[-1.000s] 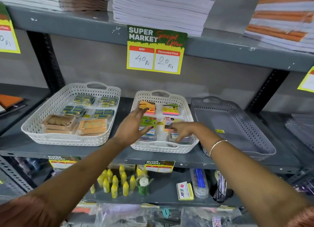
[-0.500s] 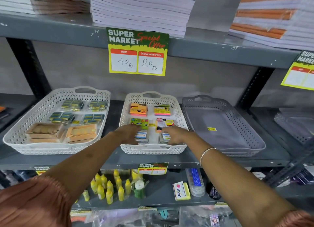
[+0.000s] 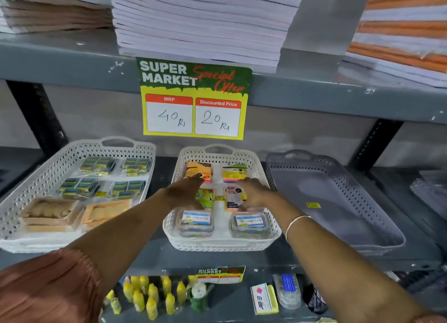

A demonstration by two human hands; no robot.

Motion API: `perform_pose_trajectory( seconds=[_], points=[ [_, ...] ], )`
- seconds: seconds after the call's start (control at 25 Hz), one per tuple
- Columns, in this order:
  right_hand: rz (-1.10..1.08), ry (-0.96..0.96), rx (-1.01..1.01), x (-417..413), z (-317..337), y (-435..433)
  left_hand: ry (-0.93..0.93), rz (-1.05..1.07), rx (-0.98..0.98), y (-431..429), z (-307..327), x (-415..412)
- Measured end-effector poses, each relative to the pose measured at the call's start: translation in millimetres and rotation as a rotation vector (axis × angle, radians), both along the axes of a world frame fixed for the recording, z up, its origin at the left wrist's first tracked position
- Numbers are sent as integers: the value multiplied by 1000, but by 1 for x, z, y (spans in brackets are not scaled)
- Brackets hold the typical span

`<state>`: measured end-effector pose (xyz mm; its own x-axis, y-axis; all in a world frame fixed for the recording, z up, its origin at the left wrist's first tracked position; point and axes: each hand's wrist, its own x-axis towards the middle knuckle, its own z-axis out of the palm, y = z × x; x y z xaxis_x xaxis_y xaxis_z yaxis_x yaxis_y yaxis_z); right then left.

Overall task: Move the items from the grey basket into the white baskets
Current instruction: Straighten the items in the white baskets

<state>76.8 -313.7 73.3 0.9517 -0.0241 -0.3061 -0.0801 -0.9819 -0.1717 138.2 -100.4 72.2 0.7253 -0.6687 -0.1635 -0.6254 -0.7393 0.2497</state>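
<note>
Both hands are reaching into the middle white basket [image 3: 262, 244] on the grey shelf

The left hand [image 3: 184, 192] is lying flat, fingers spread, over the packets in the left column; the right hand [image 3: 254, 194] is lying loosely open over the right column; neither is gripping anything that shows. The grey basket [image 3: 377, 214] is sitting just beside it on the right, holding only a yellow sticker [image 3: 313, 205]

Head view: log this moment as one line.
grey basket empty | left hand, right hand over middle white basket packs | grip unclear | left white basket stocked
</note>
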Motion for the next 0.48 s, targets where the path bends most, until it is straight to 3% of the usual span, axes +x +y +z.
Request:
perform_pose_trajectory(
  seconds=[0.12, 0.28, 0.48],
  points=[
    [23, 58, -45, 16, -22, -3, 3, -44, 150, -10, -14, 15],
    [13, 12, -15, 22, -26, -5, -7, -30, 152, -14, -22, 23],
    [27, 4, 0, 24, -26, -5, 226, 82, 53, -11, -15, 22]
  ],
)
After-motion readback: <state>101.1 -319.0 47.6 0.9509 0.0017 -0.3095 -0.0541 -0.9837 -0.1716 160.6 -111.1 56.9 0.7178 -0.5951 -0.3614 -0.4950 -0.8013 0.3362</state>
